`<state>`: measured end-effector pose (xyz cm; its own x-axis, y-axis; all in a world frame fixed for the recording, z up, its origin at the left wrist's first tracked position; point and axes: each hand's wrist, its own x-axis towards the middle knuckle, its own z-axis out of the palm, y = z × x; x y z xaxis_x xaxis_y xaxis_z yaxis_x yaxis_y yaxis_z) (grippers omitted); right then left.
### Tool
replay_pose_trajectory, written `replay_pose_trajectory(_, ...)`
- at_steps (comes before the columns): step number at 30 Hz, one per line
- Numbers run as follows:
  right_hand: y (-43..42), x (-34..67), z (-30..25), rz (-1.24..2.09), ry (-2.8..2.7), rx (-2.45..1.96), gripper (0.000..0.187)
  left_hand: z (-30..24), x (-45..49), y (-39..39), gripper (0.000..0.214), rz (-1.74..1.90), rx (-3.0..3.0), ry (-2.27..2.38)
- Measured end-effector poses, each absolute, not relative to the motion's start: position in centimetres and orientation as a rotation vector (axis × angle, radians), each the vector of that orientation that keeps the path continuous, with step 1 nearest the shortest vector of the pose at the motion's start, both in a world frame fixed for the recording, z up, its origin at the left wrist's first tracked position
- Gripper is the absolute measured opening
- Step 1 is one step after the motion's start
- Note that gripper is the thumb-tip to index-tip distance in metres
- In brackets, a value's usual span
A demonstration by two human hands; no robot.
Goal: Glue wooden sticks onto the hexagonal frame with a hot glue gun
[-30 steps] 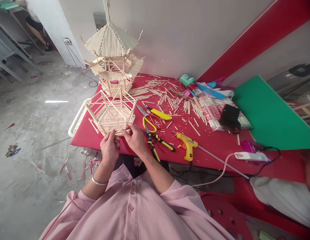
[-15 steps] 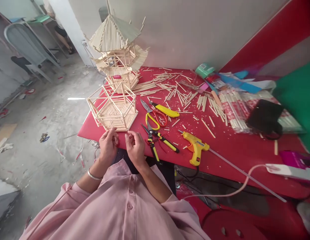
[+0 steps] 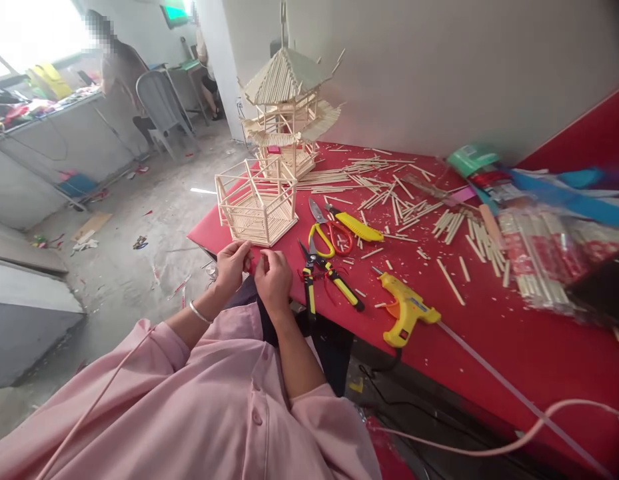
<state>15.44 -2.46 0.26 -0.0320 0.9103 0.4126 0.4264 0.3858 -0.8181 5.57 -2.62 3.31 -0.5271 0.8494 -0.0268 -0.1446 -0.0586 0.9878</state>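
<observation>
My left hand (image 3: pixel 232 262) and my right hand (image 3: pixel 272 278) are held close together at the near edge of the red table (image 3: pixel 489 333). Both have their fingers curled in a pinch; a small red bit shows between them, too small to name. Just beyond my hands stands an open hexagonal frame of wooden sticks (image 3: pixel 257 200). Behind it rises a tall stick pagoda (image 3: pixel 289 110) with tiered roofs.
Right of my hands lie yellow-handled scissors (image 3: pixel 325 233), a yellow utility knife (image 3: pixel 356 227), yellow-black snips (image 3: pixel 319 273) and a yellow glue gun (image 3: pixel 406 315). Loose sticks (image 3: pixel 389 193) and packets (image 3: pixel 544 253) cover the table's far side. A person sits at a bench at far left.
My hands have drawn back from the hexagonal frame toward the table's near edge and stayed close together. The view has swung left, showing more of the room.
</observation>
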Motion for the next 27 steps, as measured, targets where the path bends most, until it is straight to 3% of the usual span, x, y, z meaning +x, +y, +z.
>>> replay_pose_trajectory(12, -2.3, 15.5, 0.4, 0.565, -1.703, -1.265, 0.023, 1.4, 5.8, -2.5, 0.017, 1.618, 1.342, 1.644)
replay_pose_trajectory(27, -1.5, 14.8, -0.3, 0.536, -1.685, -1.358, 0.050, -0.2, 4.8, -2.2, 0.023, 1.546, 1.442, 1.585)
